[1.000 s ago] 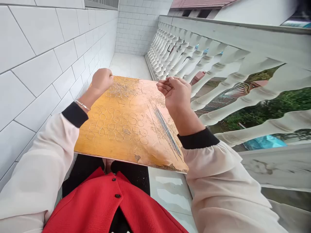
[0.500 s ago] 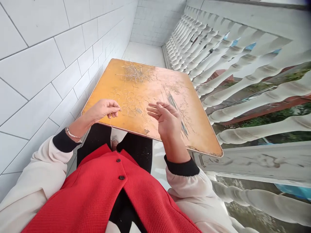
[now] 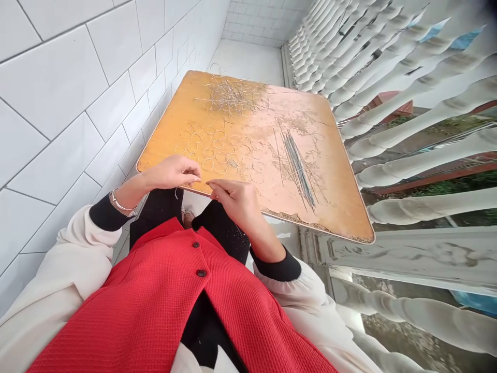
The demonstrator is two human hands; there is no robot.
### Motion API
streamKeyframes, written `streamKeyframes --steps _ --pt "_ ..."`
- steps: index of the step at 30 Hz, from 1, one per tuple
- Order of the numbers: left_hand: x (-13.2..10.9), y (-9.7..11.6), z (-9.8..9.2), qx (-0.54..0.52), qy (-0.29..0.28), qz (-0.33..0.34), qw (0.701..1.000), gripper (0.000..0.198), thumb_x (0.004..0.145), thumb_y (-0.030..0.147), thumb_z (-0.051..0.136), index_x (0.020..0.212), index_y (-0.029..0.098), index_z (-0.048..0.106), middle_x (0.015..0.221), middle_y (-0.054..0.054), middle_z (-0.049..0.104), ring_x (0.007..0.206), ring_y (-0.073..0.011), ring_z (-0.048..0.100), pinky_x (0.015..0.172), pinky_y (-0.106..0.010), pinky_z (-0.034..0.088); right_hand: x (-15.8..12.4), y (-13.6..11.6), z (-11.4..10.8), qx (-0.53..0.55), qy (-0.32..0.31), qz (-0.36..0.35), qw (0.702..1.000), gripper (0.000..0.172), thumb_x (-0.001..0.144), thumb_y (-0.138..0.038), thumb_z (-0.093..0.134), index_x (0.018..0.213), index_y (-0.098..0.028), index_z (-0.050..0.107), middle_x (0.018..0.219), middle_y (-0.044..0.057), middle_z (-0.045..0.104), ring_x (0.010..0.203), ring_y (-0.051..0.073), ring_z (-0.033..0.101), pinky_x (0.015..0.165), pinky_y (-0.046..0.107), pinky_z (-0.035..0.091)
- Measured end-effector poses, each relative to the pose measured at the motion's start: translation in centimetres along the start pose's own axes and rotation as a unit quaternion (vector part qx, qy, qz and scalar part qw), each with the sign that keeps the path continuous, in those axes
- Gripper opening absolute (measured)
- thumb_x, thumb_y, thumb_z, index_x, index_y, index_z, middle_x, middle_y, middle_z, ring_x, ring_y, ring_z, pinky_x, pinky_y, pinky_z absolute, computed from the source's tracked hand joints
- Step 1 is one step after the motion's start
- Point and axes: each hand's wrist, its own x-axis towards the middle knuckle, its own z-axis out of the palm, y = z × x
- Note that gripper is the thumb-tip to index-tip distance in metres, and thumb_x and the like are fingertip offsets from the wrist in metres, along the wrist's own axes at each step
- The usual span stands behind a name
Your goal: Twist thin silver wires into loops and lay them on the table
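Observation:
My left hand [image 3: 171, 172] is closed in a pinch over the table's near edge. A thin pale strand [image 3: 177, 194] curls down beneath its fingers. Close by on the right, my right hand [image 3: 237, 203] is also pinched, thumb against forefinger, its tips a small gap from the left hand's; what lies in them is too small to make out. Just beyond both hands, several thin, pale, wire-like rings [image 3: 219, 145] lie spread on the worn orange table [image 3: 171, 132]. A bundle of thin dark rods [image 3: 298, 168] rests to the right of them.
A tangled heap of thin strands [image 3: 230, 97] sits at the table's far side. White tiled wall [image 3: 70, 88] runs along the left. On the right stands a white balustrade [image 3: 411, 147]. The table's near right edge [image 3: 310, 224] is chipped.
My right hand has come left and down to the left hand, its spread fingers now closed in a pinch. The left hand stays pinched. The view has shifted slightly.

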Motion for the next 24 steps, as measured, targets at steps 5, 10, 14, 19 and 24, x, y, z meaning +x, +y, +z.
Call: streamKeyframes --steps 5,10,14,19,24 --pt "-0.5 -1.7 0.8 0.035 0.097 -0.016 0.995 0.023 0.088 0.029 0.058 0.084 0.014 0.076 0.076 -0.004 0.073 0.071 -0.0141 0.063 0.068 -0.026 0.043 -0.8 0.9 1.2 0.081 0.106 0.102 0.986 0.028 0.093 -0.033 0.055 0.091 -0.018 0.078 0.060 0.000 0.069 0.053 0.013 0.062 0.059 0.025 0.048" --pt "-0.5 -1.9 1.9 0.051 0.172 -0.036 0.983 0.018 0.085 0.021 0.060 0.081 0.016 0.076 0.074 -0.004 0.072 0.070 -0.0137 0.064 0.067 -0.025 0.046 -1.2 1.0 2.3 0.138 0.109 0.137 0.975 0.031 0.093 -0.036 0.053 0.102 -0.017 0.076 0.059 -0.002 0.067 0.048 0.011 0.059 0.054 0.024 0.047" --pt "-0.1 -1.8 3.1 -0.110 0.187 -0.069 0.974 0.017 0.087 0.021 0.060 0.082 0.013 0.074 0.064 -0.001 0.065 0.057 -0.0097 0.060 0.056 -0.021 0.049 -1.1 0.9 3.0 0.177 0.113 0.147 0.967 0.034 0.095 -0.041 0.052 0.106 -0.016 0.073 0.058 -0.002 0.067 0.046 0.010 0.058 0.052 0.024 0.047" --pt "0.4 -1.8 5.5 -0.237 0.218 -0.099 0.942 0.011 0.086 0.017 0.064 0.081 0.012 0.072 0.066 -0.001 0.068 0.057 -0.0080 0.064 0.059 -0.020 0.055 -0.7 0.6 3.5 0.266 0.129 0.170 0.940 0.035 0.092 -0.047 0.054 0.100 -0.017 0.070 0.059 -0.001 0.068 0.045 0.010 0.058 0.046 0.023 0.043" --pt "0.5 -1.7 7.2 -0.320 0.230 -0.105 0.913 0.008 0.086 0.019 0.067 0.087 0.013 0.073 0.073 -0.002 0.073 0.066 -0.0102 0.070 0.065 -0.022 0.058 -0.4 0.6 3.8 0.319 0.128 0.194 0.919 0.038 0.088 -0.052 0.059 0.098 -0.017 0.069 0.059 -0.001 0.067 0.045 0.010 0.058 0.045 0.023 0.044"
